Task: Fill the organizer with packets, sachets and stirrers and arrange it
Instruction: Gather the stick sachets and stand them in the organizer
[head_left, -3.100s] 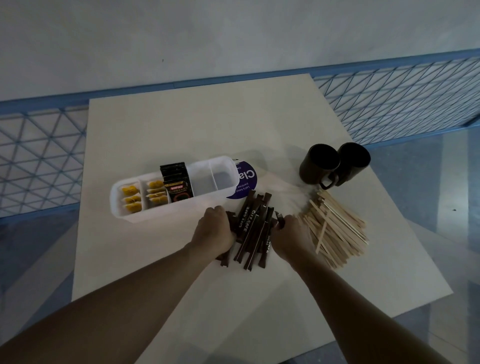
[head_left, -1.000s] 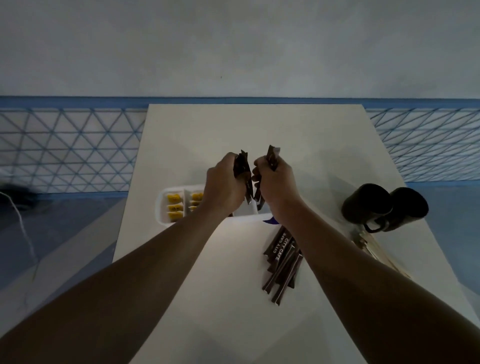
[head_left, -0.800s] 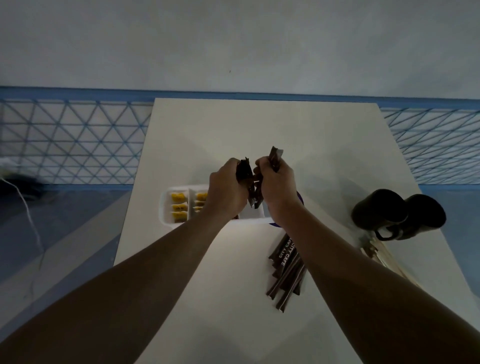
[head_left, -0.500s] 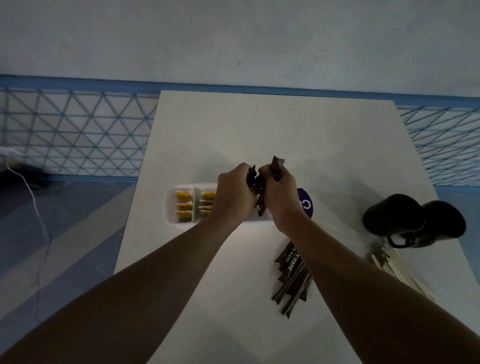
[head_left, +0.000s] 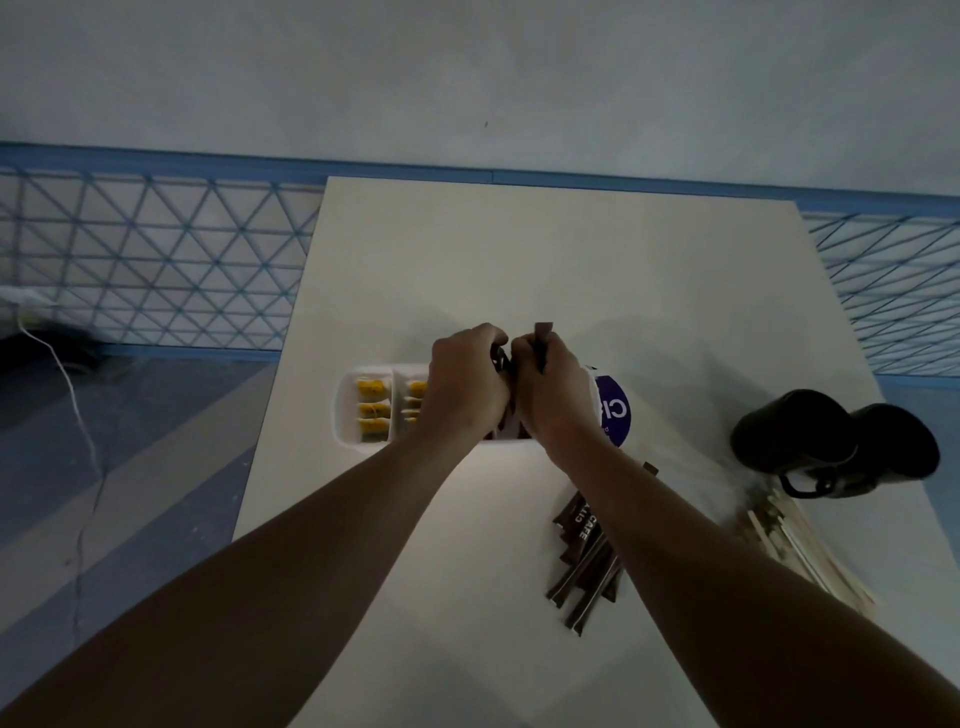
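Observation:
A white divided organizer (head_left: 347, 410) lies across the middle of the table, with yellow sachets (head_left: 373, 408) in its two left compartments. My left hand (head_left: 465, 382) and my right hand (head_left: 553, 389) are pressed together over its middle, both closed around a bundle of brown coffee stick sachets (head_left: 543, 340) held upright; the lower ends reach into the organizer. My hands hide the middle and right compartments. More brown coffee sticks (head_left: 584, 551) lie loose on the table under my right forearm. A pile of wooden stirrers (head_left: 795, 545) lies at the right.
Two dark mugs (head_left: 831, 441) lie side by side at the table's right edge, above the stirrers. A round purple label (head_left: 615, 413) sticks out beside the organizer's right end. A blue mesh fence runs behind the table (head_left: 519, 249).
Both hands took a bundle of coffee sticks from the pile, raised it above the organizer, then brought it down into the organizer. The view has tilted, so the table sits lower in frame.

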